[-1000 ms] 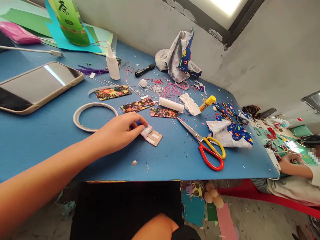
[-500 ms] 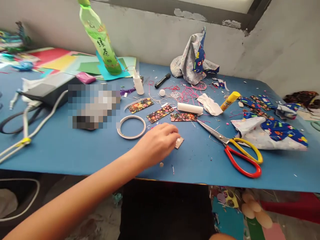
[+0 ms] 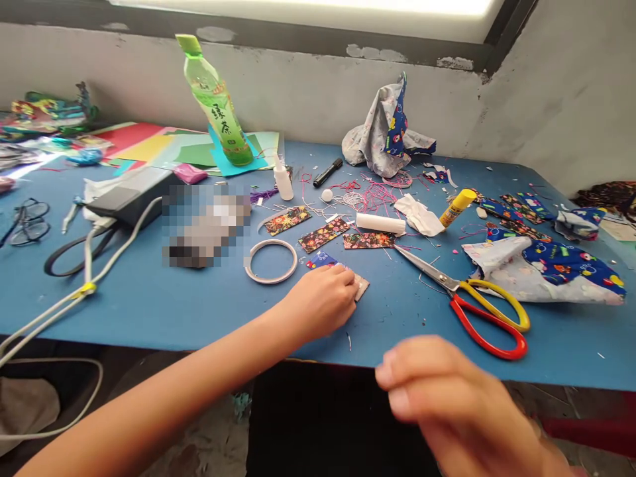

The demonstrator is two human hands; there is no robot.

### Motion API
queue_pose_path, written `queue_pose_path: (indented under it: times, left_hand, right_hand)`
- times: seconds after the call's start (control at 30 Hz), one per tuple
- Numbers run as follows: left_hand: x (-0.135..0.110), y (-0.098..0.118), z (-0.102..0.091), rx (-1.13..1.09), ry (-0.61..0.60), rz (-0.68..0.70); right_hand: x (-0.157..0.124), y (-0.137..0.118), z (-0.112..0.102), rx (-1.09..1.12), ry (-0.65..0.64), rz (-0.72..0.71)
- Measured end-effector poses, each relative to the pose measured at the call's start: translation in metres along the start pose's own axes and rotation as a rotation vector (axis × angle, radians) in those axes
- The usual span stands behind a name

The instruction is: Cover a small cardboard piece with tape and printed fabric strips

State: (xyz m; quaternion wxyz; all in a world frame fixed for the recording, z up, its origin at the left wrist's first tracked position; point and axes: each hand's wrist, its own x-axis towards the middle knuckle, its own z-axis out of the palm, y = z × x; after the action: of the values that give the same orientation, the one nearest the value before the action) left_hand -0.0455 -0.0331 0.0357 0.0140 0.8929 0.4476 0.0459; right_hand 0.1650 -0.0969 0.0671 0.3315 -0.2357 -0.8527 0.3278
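Observation:
My left hand (image 3: 325, 298) rests on the blue table with its fingers curled down over a small strip of cardboard (image 3: 362, 289). A piece of blue patterned fabric (image 3: 320, 260) shows on the far side of that hand; whether it is joined to the cardboard is hidden. Close to the camera, my right hand (image 3: 457, 391) hangs in front of the table edge, slightly blurred, its fingers loosely bent and nothing visible in them. Just beyond the left hand lie several flower-patterned strips (image 3: 324, 234) and a roll of tape (image 3: 271, 261).
Large scissors (image 3: 460, 286) with red and yellow handles lie at right, near crumpled patterned cloth (image 3: 561, 268). A glue stick (image 3: 457, 207), white roll (image 3: 380, 223), marker (image 3: 328, 173), small white bottle (image 3: 283, 180) and green tea bottle (image 3: 221, 109) stand or lie farther back. White cables (image 3: 114, 255) cross the left.
My right hand has come into view at the lower right. The left hand stays over the cardboard strip, and more blue fabric shows beside it. The camera view has shifted slightly.

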Motion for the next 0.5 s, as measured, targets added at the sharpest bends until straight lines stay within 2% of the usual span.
queue_pose_path:
  times: [0.03, 0.1, 0.2, 0.23, 0.3, 0.37, 0.5]
  left_hand:
    - [0.004, -0.002, -0.004, -0.078, -0.017, -0.050]
    - [0.015, -0.008, -0.010, -0.264, -0.047, -0.161]
    - [0.031, -0.021, -0.016, -0.473, -0.112, -0.254]
    - [0.036, -0.025, -0.017, -0.513, -0.136, -0.266]
    - [0.042, -0.031, -0.017, -0.571, -0.177, -0.288]
    - [0.045, -0.033, -0.016, -0.618, -0.200, -0.319]
    - [0.050, -0.033, -0.014, -0.668, -0.237, -0.364]
  right_hand:
    - [0.014, 0.009, -0.011, -0.098, -0.005, -0.036]
    - [0.044, 0.028, -0.031, -0.376, -0.014, -0.016]
    - [0.079, 0.057, -0.048, -0.627, -0.296, 0.197]
    - [0.087, 0.066, -0.049, -0.634, -0.398, 0.255]
    - [0.097, 0.080, -0.048, -0.575, -0.521, 0.311]
    - [0.101, 0.090, -0.042, -0.510, -0.539, 0.332]
    - [0.101, 0.099, -0.031, -0.456, -0.490, 0.398]
